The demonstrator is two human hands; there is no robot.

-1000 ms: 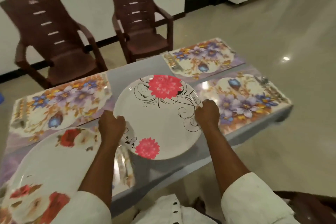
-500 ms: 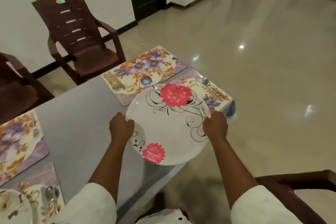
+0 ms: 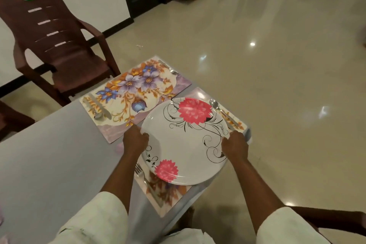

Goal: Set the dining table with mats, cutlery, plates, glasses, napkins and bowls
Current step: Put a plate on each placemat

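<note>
Both hands gripped the plate: our left hand (image 3: 134,140) curled round its left rim and our right hand (image 3: 234,145) round its right rim. We held the plate (image 3: 184,140) over the near mat (image 3: 170,192) at the right end of the bench (image 3: 49,164); whether it had touched down we could not tell. The far mat (image 3: 134,93) at the far right corner lay with no plate yet. A fork (image 3: 141,174) and a spoon (image 3: 216,106) already flanked the near setting. No glasses, napkins or bowls showed, so we judged much of the task remained.
</note>
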